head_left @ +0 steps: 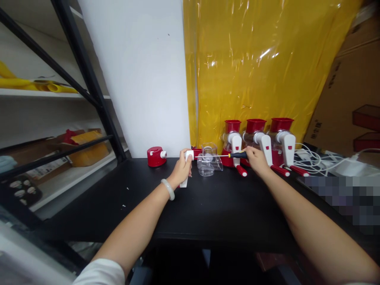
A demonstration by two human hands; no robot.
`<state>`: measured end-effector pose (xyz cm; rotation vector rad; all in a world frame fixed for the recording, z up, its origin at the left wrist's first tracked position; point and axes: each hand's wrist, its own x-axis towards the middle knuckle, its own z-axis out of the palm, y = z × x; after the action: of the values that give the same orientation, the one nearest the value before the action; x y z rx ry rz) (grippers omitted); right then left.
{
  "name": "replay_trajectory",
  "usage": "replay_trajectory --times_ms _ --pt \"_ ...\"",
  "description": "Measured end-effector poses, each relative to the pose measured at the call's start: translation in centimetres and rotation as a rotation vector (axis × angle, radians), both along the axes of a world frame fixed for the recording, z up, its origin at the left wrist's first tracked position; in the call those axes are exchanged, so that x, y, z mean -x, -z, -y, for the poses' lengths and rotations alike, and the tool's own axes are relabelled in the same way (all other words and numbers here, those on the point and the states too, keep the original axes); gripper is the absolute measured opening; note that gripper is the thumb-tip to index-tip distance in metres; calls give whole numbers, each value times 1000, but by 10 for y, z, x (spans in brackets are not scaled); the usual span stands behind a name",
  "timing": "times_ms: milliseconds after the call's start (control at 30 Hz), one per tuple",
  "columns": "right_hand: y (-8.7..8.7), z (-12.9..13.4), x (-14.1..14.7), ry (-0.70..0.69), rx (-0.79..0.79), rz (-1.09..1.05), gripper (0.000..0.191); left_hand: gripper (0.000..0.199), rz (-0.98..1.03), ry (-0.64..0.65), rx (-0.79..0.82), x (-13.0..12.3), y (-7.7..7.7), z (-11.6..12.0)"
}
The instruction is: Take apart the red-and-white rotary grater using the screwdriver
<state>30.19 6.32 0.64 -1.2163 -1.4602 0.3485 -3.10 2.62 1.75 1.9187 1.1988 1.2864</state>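
Note:
My left hand (181,170) is closed around a white crank handle (184,183), which it holds above the black table. In my right hand (255,160) is a screwdriver (238,155) with a dark handle, lying level and pointing left. Its thin shaft reaches to the white end of the crank handle by my left fingers; whether the tip touches a screw I cannot tell. Behind the shaft stands a clear plastic grater housing (207,169). A red round base (156,156) with a white fitting sits to the left of my left hand.
Three assembled red and white rotary graters (232,139) stand in a row at the back right. White cables (316,160) lie beyond them. A black shelf frame (89,75) rises at left, and a yellow plastic sheet (261,71) hangs behind the black table (225,213).

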Motion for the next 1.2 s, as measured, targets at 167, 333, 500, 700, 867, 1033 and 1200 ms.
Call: replay_trajectory --times_ms 167,333,500,700,867,1033,1200 --pt "-3 4 1 -5 -40 13 39 42 76 4 45 -1 -5 0" --pt "-11 14 3 2 -126 83 35 37 110 56 277 0 -6 -1" --pt "-15 15 5 2 -173 13 29 39 11 62 308 -3 2 1" --pt "-18 13 4 -3 -49 -70 28 43 159 31 183 -10 10 1" --pt "-23 18 2 -36 37 -94 34 50 172 45 -75 -7 13 0" --pt "-28 23 7 -195 110 -222 28 56 184 38 -225 -1 14 -2" --pt "-35 24 17 -329 73 -527 30 52 232 67 -277 1 15 -6"
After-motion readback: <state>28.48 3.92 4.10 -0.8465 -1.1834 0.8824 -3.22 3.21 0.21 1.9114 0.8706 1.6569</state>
